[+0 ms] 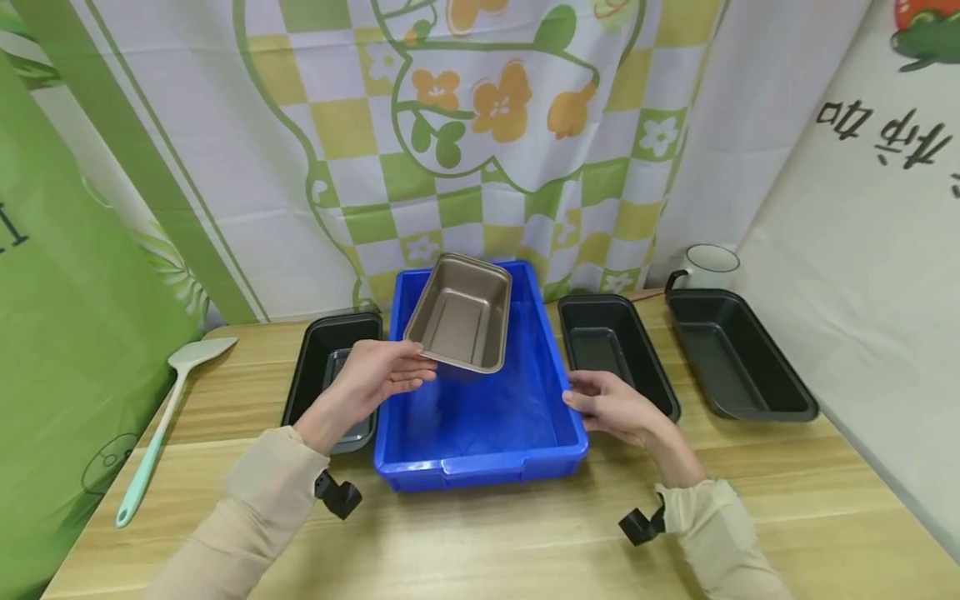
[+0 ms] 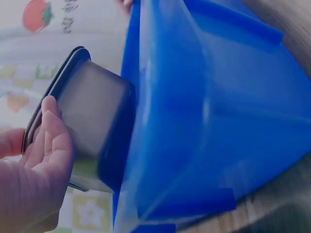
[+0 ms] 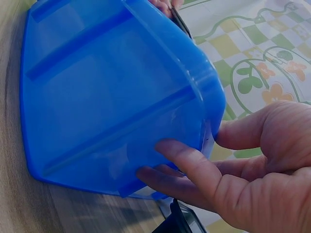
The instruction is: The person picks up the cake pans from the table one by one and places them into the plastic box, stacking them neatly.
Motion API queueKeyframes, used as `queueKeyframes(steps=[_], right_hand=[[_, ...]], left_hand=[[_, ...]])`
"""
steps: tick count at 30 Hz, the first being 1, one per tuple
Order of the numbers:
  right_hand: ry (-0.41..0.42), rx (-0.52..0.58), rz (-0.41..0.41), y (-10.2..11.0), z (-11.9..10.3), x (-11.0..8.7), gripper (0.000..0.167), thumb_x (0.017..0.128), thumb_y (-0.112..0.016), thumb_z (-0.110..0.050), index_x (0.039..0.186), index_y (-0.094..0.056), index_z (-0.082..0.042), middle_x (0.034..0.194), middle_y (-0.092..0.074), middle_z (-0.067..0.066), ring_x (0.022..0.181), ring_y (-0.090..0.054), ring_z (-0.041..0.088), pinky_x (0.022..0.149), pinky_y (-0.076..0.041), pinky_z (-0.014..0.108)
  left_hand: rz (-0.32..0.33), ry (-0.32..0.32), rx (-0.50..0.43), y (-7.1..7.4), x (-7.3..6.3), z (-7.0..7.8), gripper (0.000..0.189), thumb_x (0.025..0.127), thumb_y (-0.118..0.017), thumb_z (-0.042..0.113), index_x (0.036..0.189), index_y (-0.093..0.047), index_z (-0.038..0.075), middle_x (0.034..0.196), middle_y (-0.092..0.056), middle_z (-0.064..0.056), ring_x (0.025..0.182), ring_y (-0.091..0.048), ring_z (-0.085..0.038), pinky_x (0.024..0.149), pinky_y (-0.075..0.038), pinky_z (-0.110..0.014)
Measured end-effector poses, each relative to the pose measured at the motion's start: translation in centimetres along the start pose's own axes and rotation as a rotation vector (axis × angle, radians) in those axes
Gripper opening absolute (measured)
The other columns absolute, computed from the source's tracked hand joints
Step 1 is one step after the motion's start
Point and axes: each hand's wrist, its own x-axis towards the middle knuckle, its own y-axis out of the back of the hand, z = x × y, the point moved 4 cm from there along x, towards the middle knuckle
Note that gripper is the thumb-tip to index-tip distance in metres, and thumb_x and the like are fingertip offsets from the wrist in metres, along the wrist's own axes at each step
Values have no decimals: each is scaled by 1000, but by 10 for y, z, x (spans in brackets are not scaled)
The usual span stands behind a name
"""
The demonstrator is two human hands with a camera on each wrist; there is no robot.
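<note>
A brown loaf pan point(image 1: 459, 312) is tilted above the far part of a blue bin point(image 1: 483, 471), its inside facing the head view. My left hand point(image 1: 367, 375) holds the pan by its near left corner. In the left wrist view the thumb and fingers pinch the rim, and the pan's side wall point(image 2: 92, 111) shows. At the bin's right side, my right hand point(image 1: 618, 406) grips the edge. The right wrist view has the thumb at the rim and fingers against the outer wall point(image 3: 112, 107).
A dark loaf pan point(image 1: 306, 367) stands left of the bin, partly behind the left hand. Two black loaf pans point(image 1: 600, 321) point(image 1: 738, 358) lie to the right, with a white mug point(image 1: 708, 268) behind them. A spatula point(image 1: 161, 425) lies far left. Curtains point(image 1: 480, 208) hang behind the table point(image 1: 480, 550).
</note>
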Motion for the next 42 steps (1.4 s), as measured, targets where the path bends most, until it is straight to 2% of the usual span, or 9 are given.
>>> queueKeyframes(steps=[4, 7, 13, 15, 21, 26, 34, 38, 42], right_hand=[[-2, 5, 2, -1, 1, 1, 49, 101, -44, -5, 141, -25, 16, 128, -47, 37, 107, -60, 39, 84, -56, 43], [4, 3, -8, -3, 0, 2, 50, 101, -44, -5, 142, -25, 16, 130, -46, 38, 110, -58, 41, 85, -55, 44], [5, -12, 5, -4, -1, 3, 49, 101, -43, -4, 142, -25, 16, 130, -46, 38, 109, -58, 42, 85, -55, 44], [2, -15, 9, -4, -1, 3, 49, 101, -43, -4, 142, -24, 17, 129, -47, 37, 108, -60, 41, 85, -55, 44], [-7, -5, 13, -4, -1, 2, 49, 101, -43, -4, 142, -24, 17, 129, -47, 37, 107, -61, 39, 85, -55, 43], [-8, -4, 21, -5, -1, 1, 50, 101, -43, -4, 142, -24, 17, 129, -47, 37, 106, -61, 37, 84, -55, 42], [-9, -3, 18, -3, -1, -1, 48, 102, -42, -3, 142, -24, 17, 129, -46, 39, 107, -60, 42, 85, -55, 44], [-7, -7, 22, -2, -3, 0, 49, 102, -42, -3, 142, -24, 17, 129, -46, 38, 108, -59, 42, 85, -55, 44], [-13, -14, 32, -2, -3, 0, 48, 102, -41, -3, 142, -23, 16, 130, -45, 39, 109, -59, 42, 86, -55, 45]], left_hand=[[2, 48, 35, -9, 5, -6, 34, 93, -53, 7, 119, -50, -15, 83, -71, -11, 71, -70, -17, 68, -58, -26], [13, 82, 87, -10, 6, -13, 34, 93, -54, 7, 119, -52, -14, 83, -71, -12, 69, -69, -16, 68, -58, -26], [6, 104, 304, -6, 8, -16, 28, 92, -54, 9, 107, -61, -14, 84, -71, -17, 67, -69, -16, 65, -58, -27], [0, 129, 356, -5, 8, -15, 28, 92, -54, 10, 104, -62, -14, 81, -71, -16, 65, -69, -16, 64, -59, -27], [-41, 228, 408, -2, 6, -18, 30, 89, -56, 9, 100, -62, -19, 69, -69, -12, 58, -68, -15, 57, -58, -25], [-84, 271, 468, -5, 5, -23, 30, 89, -52, 7, 99, -62, -19, 69, -69, -14, 57, -67, -16, 54, -57, -24], [-91, 241, 650, -16, 3, -30, 29, 88, -53, 9, 86, -66, -17, 66, -68, -16, 54, -67, -19, 54, -58, -27], [-67, 213, 718, -18, 1, -27, 25, 88, -57, 7, 81, -68, -14, 64, -67, -14, 51, -65, -17, 54, -58, -28], [-59, 176, 745, -19, 0, -20, 22, 89, -61, 7, 79, -69, -10, 64, -67, -12, 52, -65, -16, 54, -58, -27]])
